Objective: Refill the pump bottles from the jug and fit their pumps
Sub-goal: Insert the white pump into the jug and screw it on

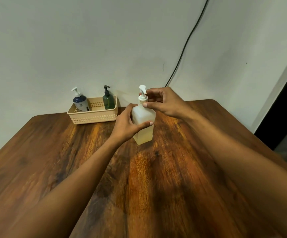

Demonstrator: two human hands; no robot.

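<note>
At the back left of the wooden table [56, 165], against the wall, a beige perforated basket [94, 117] holds two pump bottles, both upright. The left one is a white and navy bottle [80, 103] with a white pump and a small dotted pattern; a dark label strip on its side is too small to read. In the basket's right end stands a green bottle [108, 101] with a black pump. Right of the basket, apart from it, a square translucent bottle [143, 124] stands on the table, pale yellowish liquid filling its lower part. The left hand [127, 124] wraps its body, thumb across the front. The right hand [165, 102] pinches the collar of its white pump [142, 93], seated in the neck.
</note>
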